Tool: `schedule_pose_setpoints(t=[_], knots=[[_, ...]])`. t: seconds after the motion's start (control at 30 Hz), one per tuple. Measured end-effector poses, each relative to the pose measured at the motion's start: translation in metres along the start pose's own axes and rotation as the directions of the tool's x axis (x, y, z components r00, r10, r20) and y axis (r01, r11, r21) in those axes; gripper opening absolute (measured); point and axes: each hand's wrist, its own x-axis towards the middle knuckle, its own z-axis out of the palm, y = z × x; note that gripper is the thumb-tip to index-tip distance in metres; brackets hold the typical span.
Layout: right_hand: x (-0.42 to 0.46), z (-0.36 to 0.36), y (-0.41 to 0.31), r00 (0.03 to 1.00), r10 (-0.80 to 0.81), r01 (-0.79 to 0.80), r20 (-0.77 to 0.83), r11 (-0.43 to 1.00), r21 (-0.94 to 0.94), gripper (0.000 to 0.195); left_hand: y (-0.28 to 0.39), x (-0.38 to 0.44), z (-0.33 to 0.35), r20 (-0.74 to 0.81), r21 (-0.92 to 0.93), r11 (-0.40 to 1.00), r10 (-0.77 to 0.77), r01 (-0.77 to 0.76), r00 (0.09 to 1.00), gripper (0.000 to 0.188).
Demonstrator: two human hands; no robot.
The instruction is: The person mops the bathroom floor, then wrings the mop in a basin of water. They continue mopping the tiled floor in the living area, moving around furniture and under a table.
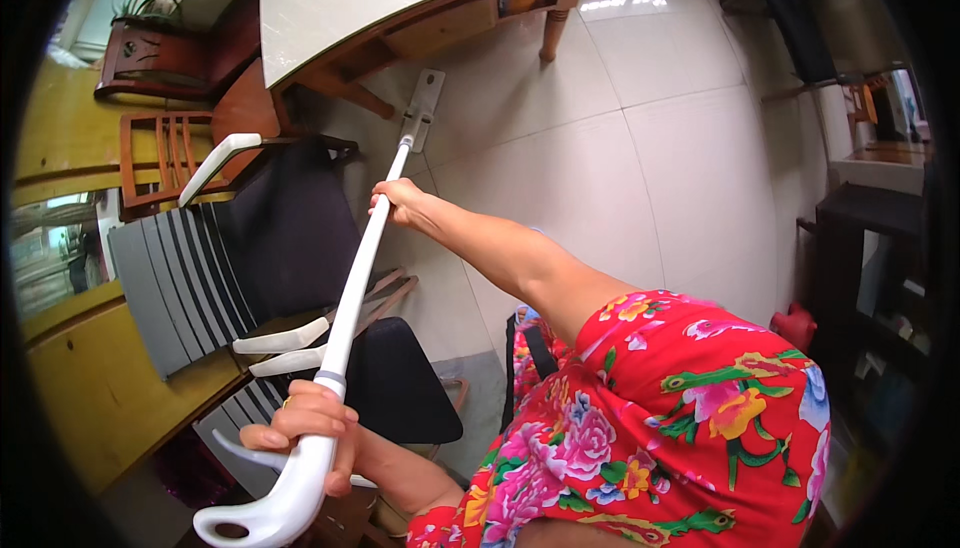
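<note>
A flat mop with a white pole (363,270) slants across the middle of the view. My left hand (311,424) wraps the pole's upper end, just below a grey collar and beside the curved white handle (289,507) with its hanging hole. Farther down the pole, my right hand (397,201) grips it with the arm stretched out. The grey mop head (424,106) lies on the tiled floor (555,173), beside a wooden table leg (367,100). Its underside is hidden.
A white-topped wooden table (420,0) stands above the mop head. Chairs with black seats (292,233) and white armrests line the left, with a wooden chair (172,146) behind. Dark shelving (870,248) and a red object (793,325) are at the right.
</note>
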Motion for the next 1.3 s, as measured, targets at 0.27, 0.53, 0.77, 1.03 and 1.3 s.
schedule_pose_setpoints(t=[0.27, 0.53, 0.77, 1.03, 1.3], knots=[[-0.04, -0.145, -0.029, 0.997, -0.076, 0.077, -0.015, 0.975, 0.206, 0.013, -0.033, -0.038, 0.045, -0.095, -0.073, 0.997, -0.04, 0.033, 0.995, 0.061], [-0.025, -0.313, -0.019, 0.904, -0.135, 0.288, -0.405, 0.892, 0.348, 0.007, -0.12, -0.085, 0.071, 0.134, -0.616, 0.671, -0.427, 0.413, 0.894, 0.042], [-0.039, -0.328, -0.057, 0.875, -0.119, 0.294, -0.468, 0.901, 0.32, 0.024, -0.106, -0.088, 0.12, 0.115, -0.518, 0.732, -0.452, 0.442, 0.885, 0.033], [-0.049, -0.238, -0.011, 0.996, -0.015, -0.04, 0.093, 0.826, 0.562, 0.016, -0.009, -0.071, 0.092, -0.135, -0.277, 0.944, -0.225, 0.181, 0.965, 0.052], [-0.029, -0.21, 0.016, 0.969, 0.189, -0.246, 0.161, 0.825, 0.51, 0.009, 0.017, -0.079, 0.144, 0.515, -0.127, 0.975, -0.09, 0.18, 0.853, 0.032]])
